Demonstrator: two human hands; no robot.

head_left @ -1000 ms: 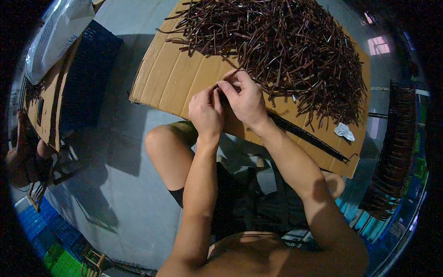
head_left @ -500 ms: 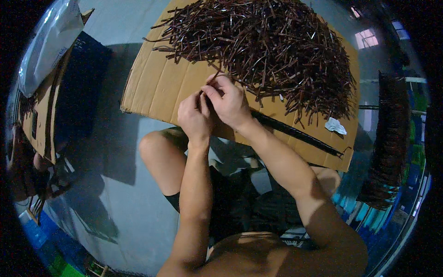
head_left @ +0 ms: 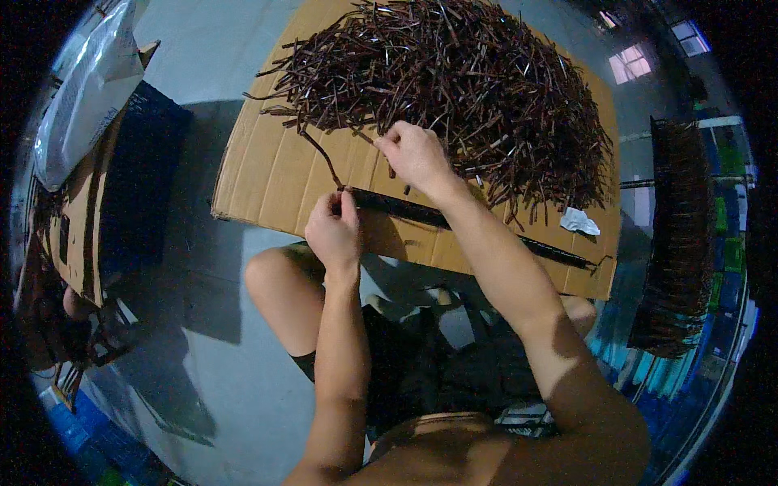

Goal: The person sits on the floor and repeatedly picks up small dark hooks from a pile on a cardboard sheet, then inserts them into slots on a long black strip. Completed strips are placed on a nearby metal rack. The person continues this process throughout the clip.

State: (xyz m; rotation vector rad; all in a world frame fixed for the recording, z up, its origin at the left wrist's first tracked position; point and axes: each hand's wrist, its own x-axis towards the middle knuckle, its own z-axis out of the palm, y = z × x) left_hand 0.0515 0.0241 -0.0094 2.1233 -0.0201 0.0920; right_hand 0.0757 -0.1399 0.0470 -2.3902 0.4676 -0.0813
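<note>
My left hand [head_left: 334,235] is closed in a pinch at the left end of a long, narrow black band [head_left: 397,207]. The band runs slantwise to the right across the cardboard, passing under my right forearm. From the fingertips of that hand a thin, curved dark-brown strip [head_left: 322,154] rises toward the pile. My right hand [head_left: 417,158] has thumb and forefinger pressed together at the near edge of a large heap of dark-brown strips [head_left: 454,81]. Whether a strip sits in that pinch is too small to tell.
A flattened cardboard sheet [head_left: 267,174] lies before my knees under the heap. A crumpled white scrap [head_left: 579,221] rests at its right. On the left stand a dark blue box [head_left: 146,178] and a clear plastic bag [head_left: 89,97]. A dark fringed bundle [head_left: 677,235] hangs at right.
My hands have come apart. The left moved down toward me to the black band's end; the right shifted slightly right, beside the heap. The curved brown strip now shows above my left fingers.
</note>
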